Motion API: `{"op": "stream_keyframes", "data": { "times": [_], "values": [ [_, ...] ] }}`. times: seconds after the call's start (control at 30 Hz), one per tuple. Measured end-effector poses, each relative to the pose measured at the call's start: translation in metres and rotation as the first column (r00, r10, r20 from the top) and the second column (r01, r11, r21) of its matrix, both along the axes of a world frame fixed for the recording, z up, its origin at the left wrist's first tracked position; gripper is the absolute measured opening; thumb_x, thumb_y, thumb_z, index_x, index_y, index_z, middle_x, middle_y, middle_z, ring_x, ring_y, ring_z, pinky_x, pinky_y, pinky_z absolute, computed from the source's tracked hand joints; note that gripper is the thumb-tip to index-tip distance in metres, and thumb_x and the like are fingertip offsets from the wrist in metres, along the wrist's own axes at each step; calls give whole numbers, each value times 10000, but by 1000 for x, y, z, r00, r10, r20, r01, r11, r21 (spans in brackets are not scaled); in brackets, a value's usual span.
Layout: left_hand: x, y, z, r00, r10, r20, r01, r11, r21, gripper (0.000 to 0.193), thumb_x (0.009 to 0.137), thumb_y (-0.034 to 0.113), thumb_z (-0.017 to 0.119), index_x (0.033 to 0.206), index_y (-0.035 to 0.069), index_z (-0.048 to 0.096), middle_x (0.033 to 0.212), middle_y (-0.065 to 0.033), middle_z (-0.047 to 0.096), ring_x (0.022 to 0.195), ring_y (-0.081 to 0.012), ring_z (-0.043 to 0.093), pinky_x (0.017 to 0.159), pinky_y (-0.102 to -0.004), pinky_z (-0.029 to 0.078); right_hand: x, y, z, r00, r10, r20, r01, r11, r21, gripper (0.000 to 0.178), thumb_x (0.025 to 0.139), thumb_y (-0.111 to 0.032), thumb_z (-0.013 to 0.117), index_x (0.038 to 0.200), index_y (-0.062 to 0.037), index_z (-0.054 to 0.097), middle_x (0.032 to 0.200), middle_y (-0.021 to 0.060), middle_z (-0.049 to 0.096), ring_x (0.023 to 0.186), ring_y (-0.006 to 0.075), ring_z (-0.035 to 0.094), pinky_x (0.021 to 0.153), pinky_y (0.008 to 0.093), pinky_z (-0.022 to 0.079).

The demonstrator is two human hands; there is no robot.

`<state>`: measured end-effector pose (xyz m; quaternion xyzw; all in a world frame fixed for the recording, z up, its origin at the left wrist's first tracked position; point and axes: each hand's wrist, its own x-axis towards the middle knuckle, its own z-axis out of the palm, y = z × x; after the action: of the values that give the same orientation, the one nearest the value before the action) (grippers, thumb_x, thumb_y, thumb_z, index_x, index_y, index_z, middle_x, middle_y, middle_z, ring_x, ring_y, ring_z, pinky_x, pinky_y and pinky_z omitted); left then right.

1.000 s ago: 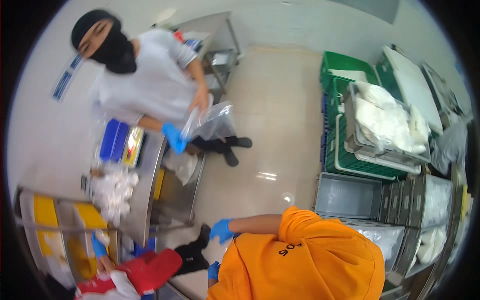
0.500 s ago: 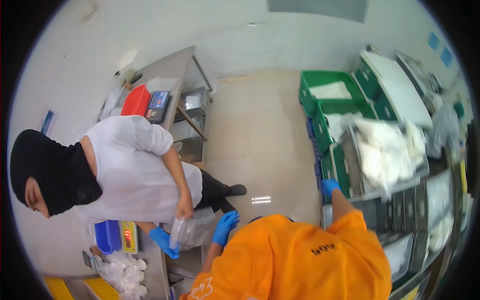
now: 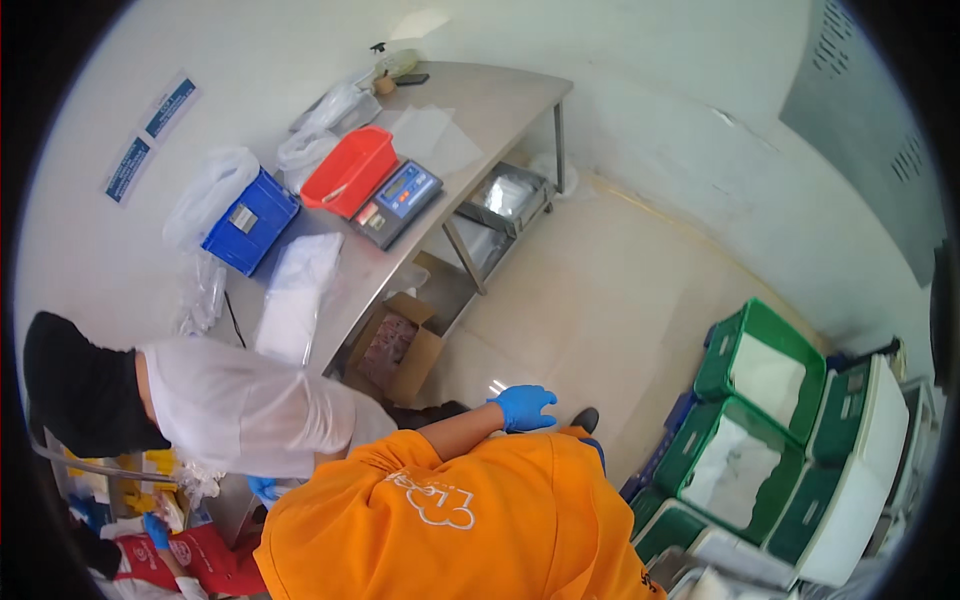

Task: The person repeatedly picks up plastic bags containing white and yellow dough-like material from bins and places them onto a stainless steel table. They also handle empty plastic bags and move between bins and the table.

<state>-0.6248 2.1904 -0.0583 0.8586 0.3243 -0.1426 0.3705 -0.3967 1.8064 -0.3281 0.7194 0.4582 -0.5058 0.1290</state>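
Observation:
My left hand [image 3: 525,408], in a blue glove, reaches across in front of my orange shirt [image 3: 440,530]. Its fingers are loosely stretched and hold nothing visible. Below it on the tiled floor is a dark shoe [image 3: 586,420]. The open cardboard box [image 3: 388,350], with wrapped contents, sits to the left under the steel table. My right hand is out of sight. Close on my left, a co-worker in a white shirt [image 3: 240,405] and black head covering leans; one blue-gloved hand [image 3: 264,488] of theirs partly shows.
On the steel table [image 3: 500,95] are a red tray [image 3: 350,172], a scale [image 3: 396,204], a blue bin [image 3: 250,222] and clear plastic bags [image 3: 298,290]. Green crates [image 3: 690,470] with white contents stand at the right. Another person in a red apron [image 3: 205,560] is at lower left.
My view has swung left, bringing more of the steel table in. My left hand has moved across my front, away from the co-worker's bag. My right hand, earlier at the green crates, has left view.

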Motion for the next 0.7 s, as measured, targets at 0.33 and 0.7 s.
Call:
{"op": "stream_keyframes", "data": {
  "times": [0.33,0.7],
  "values": [
    [45,283,11,796,499,342,-568,811,139,602,911,468,641,1334,44,580,1339,-195,590,1248,-347,555,1085,-411,412,426,355,75,797,-596,-103,465,495,734,97,843,-150,629,775,-100,677,729,121,664,611,236,618,548,405,495],
    [-68,630,-34,317,816,484,-937,192,290,586,900,442,631,1358,85,551,1451,-214,478,1332,-372,460,1096,-511,359,290,618,69,-283,-610,-740,892,116,-437,241,932,-268,626,1112,-113,663,988,54,670,891,196,622,758,335,487]
  ]
}}
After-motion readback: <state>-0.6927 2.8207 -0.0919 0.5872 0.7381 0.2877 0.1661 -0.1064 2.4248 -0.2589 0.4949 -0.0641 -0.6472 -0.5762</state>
